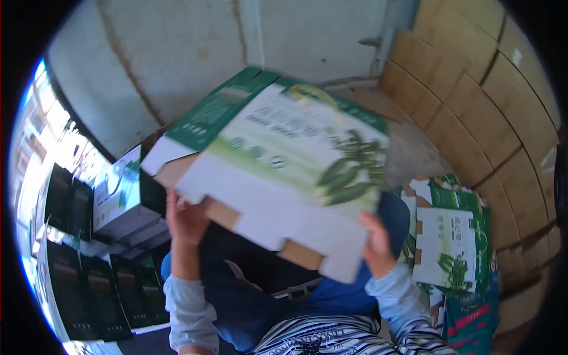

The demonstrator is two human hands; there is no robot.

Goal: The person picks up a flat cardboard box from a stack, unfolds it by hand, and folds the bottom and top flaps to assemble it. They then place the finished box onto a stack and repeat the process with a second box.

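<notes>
This looks like a packing or storage room of a small warehouse. A tall stack of plain brown cardboard sheets (491, 100) leans along the wall from one to four o'clock. Flat, unfolded printed green-and-white cartons (452, 236) pile up at four o'clock. Rows of assembled dark boxes (100, 284) stand at eight to nine o'clock. Behind, at twelve o'clock, is a bare, stained concrete wall (195, 53)

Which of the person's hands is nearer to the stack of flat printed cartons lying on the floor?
Right. The right hand grips the held box beside the flat cartons; the left hand holds the far side.
</notes>
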